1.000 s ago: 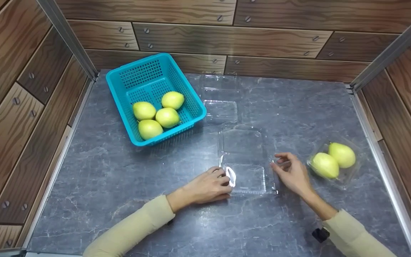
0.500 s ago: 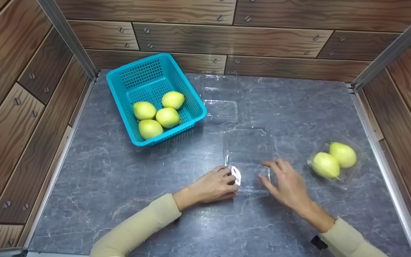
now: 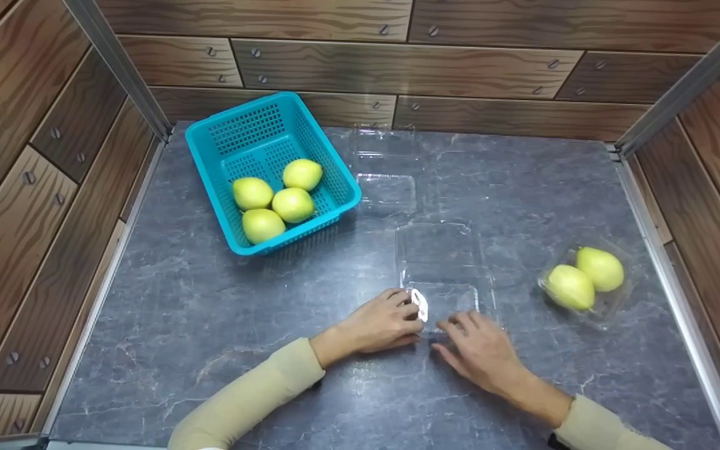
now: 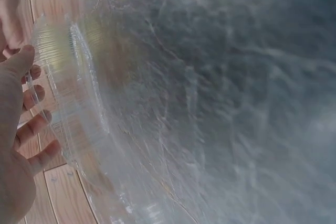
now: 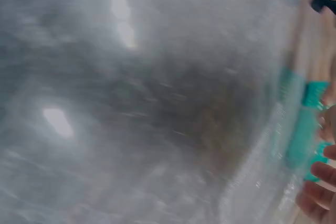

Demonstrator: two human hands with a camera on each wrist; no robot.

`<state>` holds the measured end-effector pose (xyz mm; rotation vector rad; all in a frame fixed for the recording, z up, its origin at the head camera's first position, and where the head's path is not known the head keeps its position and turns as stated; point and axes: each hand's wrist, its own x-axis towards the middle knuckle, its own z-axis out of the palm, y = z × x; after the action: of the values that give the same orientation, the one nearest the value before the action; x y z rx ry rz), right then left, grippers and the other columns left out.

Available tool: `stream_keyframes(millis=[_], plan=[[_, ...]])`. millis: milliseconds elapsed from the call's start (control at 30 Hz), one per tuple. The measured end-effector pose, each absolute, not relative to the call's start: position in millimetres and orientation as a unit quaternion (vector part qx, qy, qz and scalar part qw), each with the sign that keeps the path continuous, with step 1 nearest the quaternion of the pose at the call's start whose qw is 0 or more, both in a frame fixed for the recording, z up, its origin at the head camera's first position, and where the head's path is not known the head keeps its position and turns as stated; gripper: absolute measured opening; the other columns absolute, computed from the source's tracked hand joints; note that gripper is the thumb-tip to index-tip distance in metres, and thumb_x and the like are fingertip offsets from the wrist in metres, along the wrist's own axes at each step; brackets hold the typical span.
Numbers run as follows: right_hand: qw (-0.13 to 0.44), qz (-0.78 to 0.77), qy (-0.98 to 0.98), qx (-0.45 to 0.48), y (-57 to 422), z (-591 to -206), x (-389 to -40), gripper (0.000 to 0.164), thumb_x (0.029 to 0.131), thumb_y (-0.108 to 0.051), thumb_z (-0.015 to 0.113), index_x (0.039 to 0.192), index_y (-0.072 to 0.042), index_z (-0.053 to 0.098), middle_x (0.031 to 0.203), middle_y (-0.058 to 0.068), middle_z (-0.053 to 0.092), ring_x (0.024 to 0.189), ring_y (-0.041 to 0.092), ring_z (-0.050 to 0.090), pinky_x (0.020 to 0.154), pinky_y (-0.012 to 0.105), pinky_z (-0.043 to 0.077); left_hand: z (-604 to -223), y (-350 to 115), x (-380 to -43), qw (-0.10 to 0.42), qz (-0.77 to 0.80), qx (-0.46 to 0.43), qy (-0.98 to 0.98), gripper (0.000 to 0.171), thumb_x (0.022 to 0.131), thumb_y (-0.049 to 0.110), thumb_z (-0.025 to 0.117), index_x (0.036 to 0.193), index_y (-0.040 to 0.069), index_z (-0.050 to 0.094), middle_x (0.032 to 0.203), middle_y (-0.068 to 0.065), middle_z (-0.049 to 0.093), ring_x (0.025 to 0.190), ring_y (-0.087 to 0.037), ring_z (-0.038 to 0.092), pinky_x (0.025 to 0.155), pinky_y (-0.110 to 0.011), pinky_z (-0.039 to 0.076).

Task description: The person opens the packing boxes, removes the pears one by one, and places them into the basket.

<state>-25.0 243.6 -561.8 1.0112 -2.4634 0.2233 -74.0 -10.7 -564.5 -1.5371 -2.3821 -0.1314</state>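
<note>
Right hand (image 3: 482, 350), fingers apart, shifted to near edge of clear rectangular plastic container (image 3: 441, 250); left hand (image 3: 385, 322) pinches left side; container steadied, unfilled.

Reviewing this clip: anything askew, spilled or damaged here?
Nothing looks plainly spilled or damaged. The teal basket and the filled clear box on the right sit askew on the table, a minor oddity. The open clear container by the left hand is too see-through to rule out cracks.
</note>
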Motion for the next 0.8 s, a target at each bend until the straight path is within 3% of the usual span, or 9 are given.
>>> stream_keyframes(millis=[267, 467, 700, 800], plan=[[0.252, 0.074, -0.888, 0.378, 242.1, -573.6, -22.5, 0.030, 0.085, -0.035, 0.077, 0.107, -0.014, 0.075, 0.093, 0.002, 0.070, 0.081, 0.020, 0.065, 0.065, 0.033, 0.059, -565.1, -11.1, -75.9, 0.151, -0.059, -0.535, -0.829, 0.024, 0.100, 0.048, 0.067, 0.108, 0.026, 0.071, 0.112, 0.007, 0.071, 0.111, -0.017, 0.063, 0.108, -0.036, 0.055], [0.283, 0.071, -0.875, 0.387, 241.0, -573.2, -24.8, 0.020, 0.093, -0.031, 0.067, 0.101, -0.016, 0.076, 0.086, 0.001, 0.067, 0.074, 0.019, 0.061, 0.057, 0.032, 0.055, -563.5, -13.7, -76.9, 0.131, -0.089, -0.516, -0.842, 0.035, 0.103, 0.051, 0.062, 0.118, 0.020, 0.069, 0.120, 0.002, 0.072, 0.116, -0.018, 0.065, 0.108, -0.033, 0.056], [0.283, 0.069, -0.873, 0.391, 242.9, -573.3, -26.0, 0.019, 0.090, -0.030, 0.069, 0.100, -0.016, 0.075, 0.085, 0.001, 0.067, 0.072, 0.019, 0.062, 0.056, 0.032, 0.056, -557.1, -15.4, -80.9, 0.125, -0.279, -0.390, -0.869, 0.037, 0.102, 0.037, 0.068, 0.126, 0.008, 0.067, 0.116, -0.006, 0.072, 0.107, -0.019, 0.067, 0.089, -0.026, 0.062], [0.282, 0.068, -0.874, 0.389, 244.8, -572.6, -26.4, 0.019, 0.088, -0.029, 0.069, 0.101, -0.016, 0.075, 0.085, 0.002, 0.068, 0.073, 0.020, 0.063, 0.056, 0.032, 0.057, -555.8, -13.3, -82.3, 0.096, -0.381, -0.311, -0.865, 0.034, 0.101, 0.028, 0.071, 0.125, 0.005, 0.067, 0.112, -0.010, 0.072, 0.100, -0.022, 0.070, 0.085, -0.026, 0.063]])
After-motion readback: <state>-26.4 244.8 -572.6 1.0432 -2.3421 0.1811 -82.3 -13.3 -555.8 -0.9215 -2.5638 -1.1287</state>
